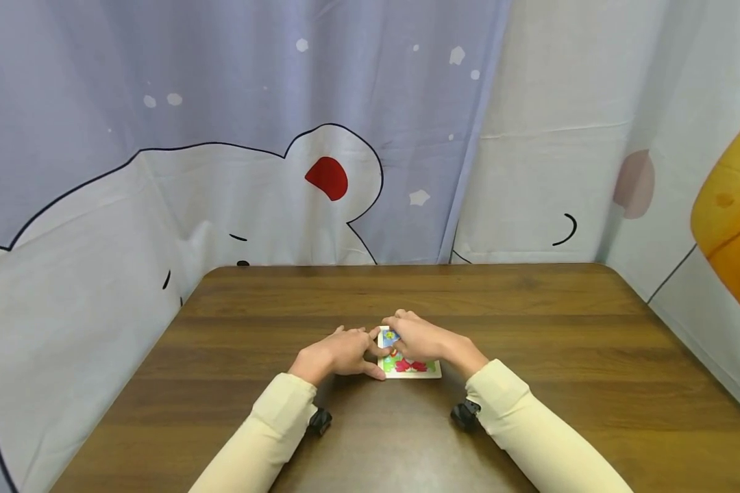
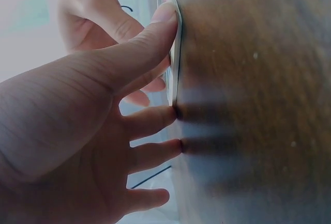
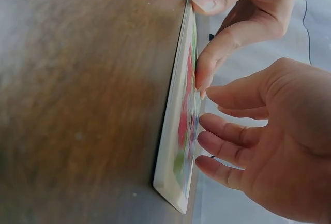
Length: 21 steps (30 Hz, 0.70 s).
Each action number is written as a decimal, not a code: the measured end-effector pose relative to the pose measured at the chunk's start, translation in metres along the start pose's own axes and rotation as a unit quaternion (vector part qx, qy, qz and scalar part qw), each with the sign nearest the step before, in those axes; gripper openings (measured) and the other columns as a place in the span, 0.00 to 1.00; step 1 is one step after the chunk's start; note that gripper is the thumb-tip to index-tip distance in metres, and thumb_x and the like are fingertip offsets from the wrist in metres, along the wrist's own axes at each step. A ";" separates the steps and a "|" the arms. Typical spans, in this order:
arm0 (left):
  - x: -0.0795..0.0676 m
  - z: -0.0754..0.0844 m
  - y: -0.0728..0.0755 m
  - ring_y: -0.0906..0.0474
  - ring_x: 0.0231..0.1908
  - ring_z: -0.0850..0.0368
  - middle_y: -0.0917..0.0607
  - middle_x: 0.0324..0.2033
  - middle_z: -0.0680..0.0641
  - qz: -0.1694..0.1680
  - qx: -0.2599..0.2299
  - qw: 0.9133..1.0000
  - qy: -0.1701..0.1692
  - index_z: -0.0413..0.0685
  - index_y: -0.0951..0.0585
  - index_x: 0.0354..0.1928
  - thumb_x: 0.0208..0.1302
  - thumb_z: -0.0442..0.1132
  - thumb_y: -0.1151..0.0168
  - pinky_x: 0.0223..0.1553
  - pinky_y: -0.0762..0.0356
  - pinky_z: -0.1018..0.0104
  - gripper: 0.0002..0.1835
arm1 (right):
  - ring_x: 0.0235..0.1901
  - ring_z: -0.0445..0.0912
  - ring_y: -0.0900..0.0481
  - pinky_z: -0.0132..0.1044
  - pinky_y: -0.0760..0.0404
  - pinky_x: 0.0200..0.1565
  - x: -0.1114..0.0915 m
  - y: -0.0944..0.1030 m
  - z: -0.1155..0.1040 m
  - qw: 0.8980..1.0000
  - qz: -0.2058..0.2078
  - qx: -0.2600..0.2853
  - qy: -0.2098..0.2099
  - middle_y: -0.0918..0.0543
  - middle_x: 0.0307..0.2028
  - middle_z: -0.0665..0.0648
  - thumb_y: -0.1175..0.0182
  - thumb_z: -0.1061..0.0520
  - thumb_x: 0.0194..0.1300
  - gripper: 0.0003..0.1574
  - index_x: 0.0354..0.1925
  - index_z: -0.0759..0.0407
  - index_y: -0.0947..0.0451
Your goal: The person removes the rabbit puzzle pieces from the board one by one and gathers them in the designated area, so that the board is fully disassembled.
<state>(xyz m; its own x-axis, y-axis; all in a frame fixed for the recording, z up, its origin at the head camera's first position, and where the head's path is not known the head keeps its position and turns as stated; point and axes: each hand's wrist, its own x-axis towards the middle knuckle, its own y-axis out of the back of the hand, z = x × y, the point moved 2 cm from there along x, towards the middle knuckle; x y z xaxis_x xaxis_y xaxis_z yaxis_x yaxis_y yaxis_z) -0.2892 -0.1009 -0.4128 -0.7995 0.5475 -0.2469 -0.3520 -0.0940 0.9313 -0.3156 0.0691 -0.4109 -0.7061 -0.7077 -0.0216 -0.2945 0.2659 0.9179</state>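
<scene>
A small flat picture board [image 1: 410,374] with a pale border and a red, green and blue picture lies on the table. My left hand [image 1: 345,352] is at its left side. The left thumb [image 2: 164,13] rests on the board's near corner, and the index finger reaches onto the picture; other fingertips touch the tabletop beside it. From the far right, my right hand [image 1: 421,339] reaches over the board, its bent fingertips [image 3: 207,142] right at the picture surface. The right thumb tip is close to the left index fingertip. Part of the picture is hidden under both hands.
The brown wooden table [image 1: 530,322] extends around the board on all sides. Behind it hangs a printed curtain [image 1: 253,192]. A black wrist strap piece [image 1: 465,415] shows under the right sleeve, and another [image 1: 320,420] by the left sleeve.
</scene>
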 end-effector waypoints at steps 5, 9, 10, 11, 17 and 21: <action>0.000 0.001 0.000 0.43 0.73 0.40 0.40 0.75 0.44 0.000 0.007 1.000 -0.002 0.65 0.23 0.67 0.61 0.61 0.34 0.69 0.51 0.35 0.32 | 0.48 0.52 0.29 0.45 0.27 0.50 0.003 0.000 0.000 1.000 -0.002 -0.012 0.001 0.23 0.49 0.63 0.45 0.71 0.64 0.25 0.60 0.72 0.23; 0.000 0.000 0.000 0.44 0.73 0.39 0.40 0.75 0.44 0.002 0.005 1.000 -0.004 0.65 0.23 0.67 0.61 0.61 0.34 0.69 0.50 0.34 0.31 | 0.46 0.50 0.30 0.43 0.28 0.48 0.006 0.001 0.000 1.000 -0.008 -0.008 -0.009 0.24 0.47 0.61 0.46 0.72 0.62 0.26 0.59 0.71 0.22; 0.000 0.000 0.000 0.44 0.73 0.39 0.40 0.75 0.44 0.002 0.004 1.000 -0.005 0.65 0.23 0.67 0.61 0.61 0.34 0.69 0.50 0.34 0.31 | 0.46 0.50 0.30 0.43 0.28 0.49 0.006 0.002 0.000 1.000 -0.009 -0.007 -0.012 0.24 0.47 0.62 0.46 0.72 0.62 0.26 0.59 0.71 0.22; 0.000 0.000 0.000 0.43 0.73 0.38 0.40 0.75 0.44 0.002 0.004 1.000 -0.005 0.65 0.23 0.66 0.61 0.61 0.34 0.68 0.49 0.34 0.31 | 0.46 0.50 0.31 0.43 0.28 0.49 0.007 0.002 0.001 1.000 -0.010 -0.003 -0.015 0.24 0.48 0.62 0.45 0.73 0.61 0.26 0.59 0.72 0.22; 0.000 0.000 0.000 0.43 0.73 0.38 0.40 0.75 0.44 0.002 0.001 1.000 -0.006 0.65 0.23 0.66 0.61 0.60 0.34 0.68 0.48 0.33 0.31 | 0.44 0.50 0.32 0.44 0.29 0.50 0.011 0.004 0.002 1.000 -0.016 0.001 -0.018 0.23 0.45 0.61 0.43 0.73 0.58 0.26 0.56 0.72 0.21; 0.000 0.000 0.000 0.44 0.73 0.39 0.40 0.75 0.44 0.002 -0.004 1.000 -0.005 0.66 0.23 0.66 0.61 0.60 0.33 0.67 0.48 0.31 0.31 | 0.43 0.48 0.32 0.43 0.28 0.50 0.015 0.006 0.004 1.000 -0.014 -0.002 -0.015 0.23 0.44 0.61 0.41 0.73 0.57 0.26 0.56 0.71 0.20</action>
<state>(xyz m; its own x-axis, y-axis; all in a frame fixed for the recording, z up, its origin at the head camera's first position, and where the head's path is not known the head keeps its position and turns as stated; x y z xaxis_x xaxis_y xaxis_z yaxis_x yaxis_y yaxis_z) -0.2890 -0.1009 -0.4127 -0.7958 0.5557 -0.2406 -0.3526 -0.1022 0.9302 -0.3300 0.0627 -0.4076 -0.7165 -0.6950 -0.0596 -0.3125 0.2435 0.9182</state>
